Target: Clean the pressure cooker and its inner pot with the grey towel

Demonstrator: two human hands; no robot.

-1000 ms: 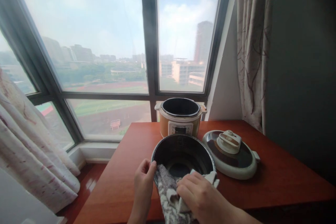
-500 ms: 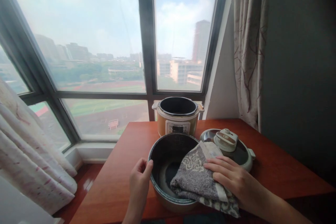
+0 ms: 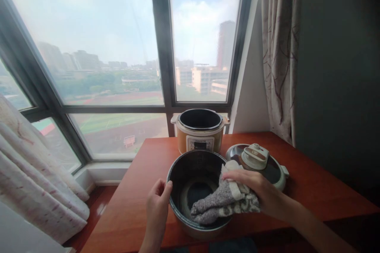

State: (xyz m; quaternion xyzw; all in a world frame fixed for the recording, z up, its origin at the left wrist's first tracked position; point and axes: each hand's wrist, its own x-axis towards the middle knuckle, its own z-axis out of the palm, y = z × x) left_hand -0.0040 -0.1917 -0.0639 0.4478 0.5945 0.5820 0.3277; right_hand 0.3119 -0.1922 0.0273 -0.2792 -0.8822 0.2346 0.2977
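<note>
A dark, round inner pot point(image 3: 184, 224) rests near the front edge of the table, its mouth facing up. My left hand point(image 3: 158, 201) is closed on the pot's left rim, thumb on top. Bunched in my right hand point(image 3: 257, 189) is a grey and white patterned towel point(image 3: 212, 203), which hangs over the right rim with its lower end inside the pot. Behind the pot stands the pressure cooker body point(image 3: 184, 136), with a control panel at its front. To the right lies the cooker's lid point(image 3: 279, 178), its handle block upward.
The reddish wooden table point(image 3: 127, 205) carries everything. Large windows point(image 3: 107, 47) rise behind it. Curtains hang at the left point(image 3: 38, 182) and right point(image 3: 280, 47).
My right hand has gone from lying flat on the towel to gripping it in a bunch. The towel is gathered up more tightly. My left hand stays on the rim.
</note>
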